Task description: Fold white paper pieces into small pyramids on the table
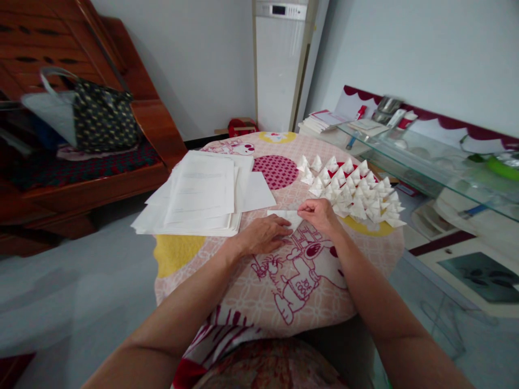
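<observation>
Lying on the folded paper [288, 217], L hand [263, 235] has its fingers [280, 229] flat-ish & close tog.; R hand [321, 216] has thumb & fingers pinching the paper's R end. Paper's on the cloth-covered bench [251, 292], btwn the sheet stack [198, 189] & rows of pointed paper pcs [352, 186].

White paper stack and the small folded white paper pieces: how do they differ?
The loose stack of white paper sheets lies flat; the small folded white paper pieces have points sticking up. The stack's sheets are large and overlap; each folded piece is far smaller. Both are white and rest on the pink patterned cloth.
</observation>
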The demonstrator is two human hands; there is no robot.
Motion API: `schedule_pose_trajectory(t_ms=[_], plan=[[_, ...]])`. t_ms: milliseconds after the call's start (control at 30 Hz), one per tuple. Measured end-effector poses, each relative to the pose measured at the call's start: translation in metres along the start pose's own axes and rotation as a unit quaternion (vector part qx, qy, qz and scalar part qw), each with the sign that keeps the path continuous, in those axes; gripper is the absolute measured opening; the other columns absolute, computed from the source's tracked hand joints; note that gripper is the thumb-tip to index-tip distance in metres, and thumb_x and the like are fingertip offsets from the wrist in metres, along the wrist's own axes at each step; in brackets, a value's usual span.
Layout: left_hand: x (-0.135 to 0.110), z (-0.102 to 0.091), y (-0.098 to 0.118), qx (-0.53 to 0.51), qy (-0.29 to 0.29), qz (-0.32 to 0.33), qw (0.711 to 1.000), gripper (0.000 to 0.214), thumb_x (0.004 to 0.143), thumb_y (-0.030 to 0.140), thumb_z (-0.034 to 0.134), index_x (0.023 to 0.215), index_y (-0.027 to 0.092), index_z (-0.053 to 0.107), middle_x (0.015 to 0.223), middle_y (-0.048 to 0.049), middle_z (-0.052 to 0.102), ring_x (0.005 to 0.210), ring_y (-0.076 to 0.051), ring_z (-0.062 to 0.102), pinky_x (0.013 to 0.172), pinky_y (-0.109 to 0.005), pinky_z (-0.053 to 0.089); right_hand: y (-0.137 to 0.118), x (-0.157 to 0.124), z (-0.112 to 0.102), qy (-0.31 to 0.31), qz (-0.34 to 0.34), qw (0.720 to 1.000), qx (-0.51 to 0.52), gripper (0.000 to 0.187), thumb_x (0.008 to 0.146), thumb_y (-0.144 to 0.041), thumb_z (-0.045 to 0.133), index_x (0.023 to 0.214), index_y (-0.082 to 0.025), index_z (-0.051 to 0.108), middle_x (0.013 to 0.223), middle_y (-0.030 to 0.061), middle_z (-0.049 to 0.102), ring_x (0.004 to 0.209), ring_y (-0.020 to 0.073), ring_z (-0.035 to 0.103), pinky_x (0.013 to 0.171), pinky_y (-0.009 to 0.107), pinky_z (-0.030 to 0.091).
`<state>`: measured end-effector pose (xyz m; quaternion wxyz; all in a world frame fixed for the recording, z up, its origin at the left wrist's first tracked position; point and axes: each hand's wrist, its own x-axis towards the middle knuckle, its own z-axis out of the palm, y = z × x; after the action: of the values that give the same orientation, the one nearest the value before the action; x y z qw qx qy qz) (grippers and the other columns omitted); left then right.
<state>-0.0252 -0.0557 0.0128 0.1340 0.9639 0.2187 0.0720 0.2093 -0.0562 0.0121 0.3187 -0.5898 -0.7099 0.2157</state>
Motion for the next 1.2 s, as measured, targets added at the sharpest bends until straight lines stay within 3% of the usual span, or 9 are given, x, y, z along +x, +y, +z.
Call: schedule_pose_trajectory(t_ms=[133, 400, 700, 967, 1067, 1200], plan=[[0.0, -0.003, 0.002, -0.007, -0.001, -0.001, 1.0, 0.031, 0.091, 0.023, 0.065, 0.122, 0.023, 0.07, 0.14, -0.0089, 0.064, 0.123, -0.028, 0.063, 0.101, -0.042, 0.053, -0.004, -0.008, 0.002, -0.113, -0.007, 0.992, -0.058, 0.003, 0.076, -0.016, 0.072, 0.078, -0.017, 0.074, 0.06, -0.003, 0.063, 0.055, 0.0115, 0.054, 0.055, 0.023, 0.035], [0.0, -0.003, 0.003, -0.006, 0.003, 0.002, 1.0, 0.028, 0.091, 0.023, 0.063, 0.118, 0.022, 0.072, 0.136, -0.0096, 0.066, 0.121, -0.029, 0.064, 0.099, -0.043, 0.054, -0.01, -0.009, 0.007, -0.12, 0.008, 0.985, -0.121, 0.013, 0.073, -0.014, 0.074, 0.085, -0.018, 0.073, 0.062, -0.0024, 0.062, 0.056, 0.0125, 0.053, 0.056, 0.025, 0.034], [0.001, 0.001, 0.001, -0.001, 0.008, 0.004, 1.0, 0.031, 0.092, 0.025, 0.063, 0.121, 0.021, 0.071, 0.138, -0.0116, 0.065, 0.125, -0.03, 0.062, 0.104, -0.045, 0.052, -0.006, -0.004, -0.004, -0.062, 0.095, 0.982, -0.153, 0.009, 0.071, -0.012, 0.07, 0.075, -0.019, 0.074, 0.062, 0.0003, 0.066, 0.058, 0.0148, 0.057, 0.056, 0.026, 0.036], [0.001, 0.0, 0.0, 0.012, 0.001, 0.0, 1.0, 0.032, 0.092, 0.026, 0.063, 0.123, 0.022, 0.071, 0.14, -0.01, 0.065, 0.125, -0.028, 0.062, 0.105, -0.041, 0.051, 0.015, 0.005, -0.001, 0.022, 0.115, 0.981, -0.156, 0.017, 0.069, -0.007, 0.062, 0.068, -0.02, 0.073, 0.063, 0.003, 0.068, 0.058, 0.0161, 0.058, 0.054, 0.026, 0.037], [0.001, 0.0, 0.0, 0.013, 0.001, -0.001, 1.0, 0.031, 0.091, 0.025, 0.063, 0.121, 0.023, 0.072, 0.139, -0.0086, 0.065, 0.124, -0.027, 0.063, 0.103, -0.04, 0.052, 0.017, 0.005, -0.001, 0.046, 0.092, 0.983, -0.154, 0.019, 0.074, -0.011, 0.06, 0.077, -0.02, 0.076, 0.068, 0.0035, 0.071, 0.062, 0.0179, 0.061, 0.057, 0.027, 0.04], [0.001, 0.001, 0.0, 0.013, 0.009, -0.004, 1.0, 0.029, 0.091, 0.024, 0.064, 0.119, 0.025, 0.072, 0.138, -0.0072, 0.066, 0.123, -0.028, 0.063, 0.102, -0.041, 0.053, 0.018, 0.004, -0.002, 0.062, 0.011, 0.987, -0.145, 0.027, 0.083, -0.014, 0.056, 0.094, -0.02, 0.079, 0.079, 0.0046, 0.075, 0.073, 0.0202, 0.065, 0.068, 0.029, 0.046]])
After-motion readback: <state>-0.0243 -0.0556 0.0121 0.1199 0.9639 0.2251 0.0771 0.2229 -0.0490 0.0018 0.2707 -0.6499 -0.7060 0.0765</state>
